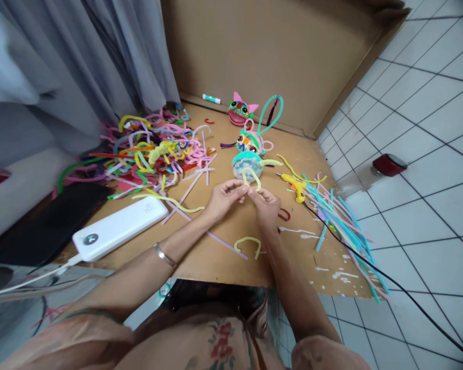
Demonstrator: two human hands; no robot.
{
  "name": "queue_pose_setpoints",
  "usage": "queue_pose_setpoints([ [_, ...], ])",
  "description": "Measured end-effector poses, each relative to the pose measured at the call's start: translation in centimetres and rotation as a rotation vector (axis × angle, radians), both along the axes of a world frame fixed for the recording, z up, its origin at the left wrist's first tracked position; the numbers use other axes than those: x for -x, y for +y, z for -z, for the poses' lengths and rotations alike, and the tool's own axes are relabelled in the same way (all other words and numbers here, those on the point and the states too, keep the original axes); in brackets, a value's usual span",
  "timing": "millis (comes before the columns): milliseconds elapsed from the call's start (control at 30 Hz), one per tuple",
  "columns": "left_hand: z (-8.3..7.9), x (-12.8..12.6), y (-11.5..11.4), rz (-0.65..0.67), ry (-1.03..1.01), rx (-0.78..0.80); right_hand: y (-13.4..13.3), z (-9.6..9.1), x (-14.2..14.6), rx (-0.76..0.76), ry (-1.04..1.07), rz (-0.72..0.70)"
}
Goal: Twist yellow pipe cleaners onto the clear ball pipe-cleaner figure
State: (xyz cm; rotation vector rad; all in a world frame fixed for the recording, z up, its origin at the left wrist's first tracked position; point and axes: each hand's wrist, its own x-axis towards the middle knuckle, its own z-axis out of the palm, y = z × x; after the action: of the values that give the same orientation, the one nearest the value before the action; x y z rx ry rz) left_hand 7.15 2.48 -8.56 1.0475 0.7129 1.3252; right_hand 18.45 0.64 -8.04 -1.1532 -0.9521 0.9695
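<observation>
My left hand [226,197] and my right hand [267,204] meet over the middle of a brown cardboard sheet [224,246]. Both pinch the ends of a bent pale yellow pipe cleaner [252,176], which loops up between the fingertips. Just beyond the loop lies a teal and white round pipe-cleaner figure [246,163]. Another curved yellow pipe cleaner piece [248,244] lies on the cardboard near my right wrist. A small red piece [284,215] sits right of my right hand.
A tangled pile of coloured pipe cleaners [150,149] lies at the left. A white power bank [119,227] and a black phone [48,221] are front left. A yellow glue gun [294,185] and straight pipe cleaners [339,216] lie right. Two finished figures [241,112] stand behind.
</observation>
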Motion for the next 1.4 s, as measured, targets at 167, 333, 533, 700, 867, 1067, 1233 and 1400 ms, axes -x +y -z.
queue_pose_setpoints([
  [167,0.0,0.2,0.3,-0.018,0.030,0.001,-0.3,-0.3,0.2,-0.001,-0.020,-0.055],
  [333,0.2,0.5,0.7,-0.114,0.047,0.032,-0.8,-0.4,0.3,-0.016,-0.173,-0.051],
  [533,0.0,0.8,0.8,-0.167,0.057,0.066,-1.0,-0.1,0.1,-0.032,-0.377,0.006],
  [700,0.0,0.7,0.6,-0.179,0.102,0.044,-1.0,0.0,0.3,-0.040,-0.421,0.050],
  [867,0.5,0.6,0.5,-0.208,0.151,-0.030,-1.3,0.0,0.5,-0.079,-0.498,0.031],
  [1067,0.7,0.8,0.8,-0.268,0.181,-0.051,-2.1,0.4,0.8,-0.287,-0.911,-0.054],
  [1233,0.7,0.9,0.8,-0.277,0.157,-0.005,-2.2,0.1,0.9,-0.534,-1.220,-0.174],
  [1400,1.4,1.0,1.3,-0.255,0.237,-0.068,-1.8,-0.6,0.3,-0.593,-1.339,-0.238],
])
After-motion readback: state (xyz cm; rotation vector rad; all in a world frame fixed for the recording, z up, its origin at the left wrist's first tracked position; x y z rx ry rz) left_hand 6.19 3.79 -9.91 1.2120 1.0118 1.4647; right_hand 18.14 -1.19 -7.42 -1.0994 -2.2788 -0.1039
